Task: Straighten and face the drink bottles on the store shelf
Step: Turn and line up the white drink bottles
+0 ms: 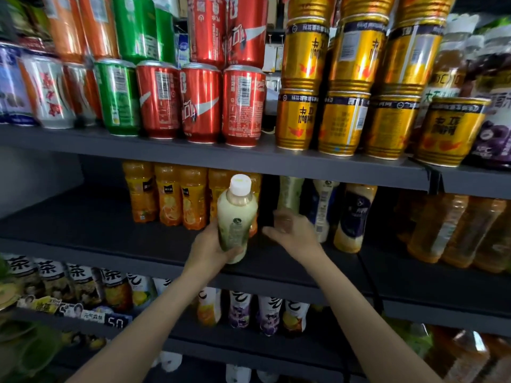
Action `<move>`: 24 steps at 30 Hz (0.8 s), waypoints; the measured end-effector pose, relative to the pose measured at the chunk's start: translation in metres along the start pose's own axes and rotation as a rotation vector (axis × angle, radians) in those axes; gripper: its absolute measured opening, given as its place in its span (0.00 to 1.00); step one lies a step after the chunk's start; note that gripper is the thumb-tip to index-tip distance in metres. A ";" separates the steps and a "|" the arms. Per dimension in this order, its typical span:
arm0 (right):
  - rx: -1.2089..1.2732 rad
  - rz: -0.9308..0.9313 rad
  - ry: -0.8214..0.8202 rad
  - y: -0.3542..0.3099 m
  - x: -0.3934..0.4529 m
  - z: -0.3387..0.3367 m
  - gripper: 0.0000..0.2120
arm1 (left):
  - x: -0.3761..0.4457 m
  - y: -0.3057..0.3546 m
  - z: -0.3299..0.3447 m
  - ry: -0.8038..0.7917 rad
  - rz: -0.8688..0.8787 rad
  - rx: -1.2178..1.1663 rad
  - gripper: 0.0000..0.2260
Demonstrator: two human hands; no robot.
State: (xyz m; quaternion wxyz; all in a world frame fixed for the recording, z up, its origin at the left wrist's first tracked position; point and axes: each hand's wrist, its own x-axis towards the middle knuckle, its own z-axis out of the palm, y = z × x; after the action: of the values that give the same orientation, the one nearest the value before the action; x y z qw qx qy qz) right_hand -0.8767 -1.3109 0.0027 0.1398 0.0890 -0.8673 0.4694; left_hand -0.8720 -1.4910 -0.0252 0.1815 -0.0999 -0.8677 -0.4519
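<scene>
My left hand (208,248) grips a pale milky bottle with a green label and white cap (236,217), held upright in front of the middle shelf (276,268). My right hand (290,229) curls round the lower part of a second green-labelled bottle (289,194) standing further back on that shelf. Orange juice bottles (168,197) stand in a row to the left. Milky bottles with blue labels (351,214) stand to the right, leaning slightly.
Red, green and gold cans (243,106) fill the shelf above. Amber tea bottles (453,230) stand at the far right of the middle shelf. The left part of the middle shelf (69,225) is bare. White-labelled bottles (240,310) line the shelf below.
</scene>
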 end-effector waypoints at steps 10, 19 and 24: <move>-0.141 0.226 0.269 0.048 0.078 0.009 0.36 | 0.054 -0.033 0.008 -0.030 -0.156 0.038 0.28; -0.111 0.316 0.346 0.048 0.094 0.030 0.33 | 0.054 -0.037 0.013 -0.016 -0.147 0.011 0.26; -0.070 0.198 0.306 0.045 0.063 0.024 0.22 | 0.034 -0.034 0.024 0.158 -0.095 -0.029 0.27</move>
State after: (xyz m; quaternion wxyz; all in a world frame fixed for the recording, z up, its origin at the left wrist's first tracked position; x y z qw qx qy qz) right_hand -0.9526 -1.3084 -0.0252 0.2263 -0.0740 -0.8563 0.4584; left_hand -0.9201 -1.4898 -0.0493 0.2261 -0.0253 -0.8478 -0.4789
